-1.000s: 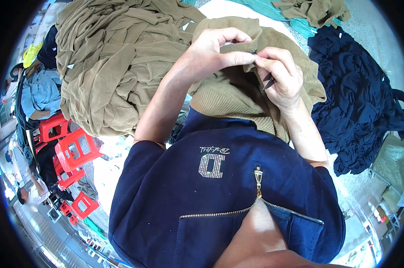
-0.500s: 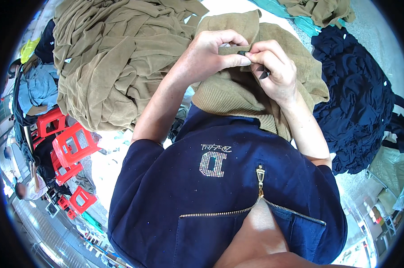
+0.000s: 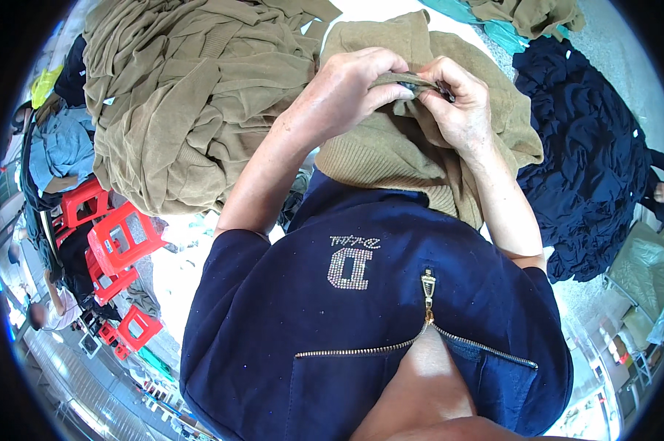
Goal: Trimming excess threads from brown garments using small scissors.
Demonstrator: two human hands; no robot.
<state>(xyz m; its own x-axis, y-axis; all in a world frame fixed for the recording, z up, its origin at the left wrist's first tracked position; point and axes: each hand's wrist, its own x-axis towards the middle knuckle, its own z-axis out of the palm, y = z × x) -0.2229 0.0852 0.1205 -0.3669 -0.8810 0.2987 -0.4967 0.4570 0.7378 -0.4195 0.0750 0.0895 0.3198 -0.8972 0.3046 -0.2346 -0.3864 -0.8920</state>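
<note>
A brown knitted sweater [image 3: 376,158] with a ribbed hem lies spread before me, reaching to my lap. My left hand [image 3: 350,88] pinches a folded edge of it between thumb and fingers. Close beside it, my right hand [image 3: 460,106] is closed on the same edge. Tucked in the right fingers is a small dark pointed tool [image 3: 445,92], which looks like thread snips; its handles are hidden. Something small and dark, perhaps a label, shows beside the left thumb.
A big heap of brown knitwear [image 3: 200,103] rises at the left. Dark navy garments [image 3: 582,162] are piled at the right. Red plastic stools [image 3: 126,235] stand at the far left, with another person [image 3: 56,305] beyond. Teal plastic [image 3: 504,37] lies at the back right.
The sweater's edge has been raised and folded between my fingertips. My right hand has turned, and the dark tool now points another way. A person's hand has appeared at the far right.
</note>
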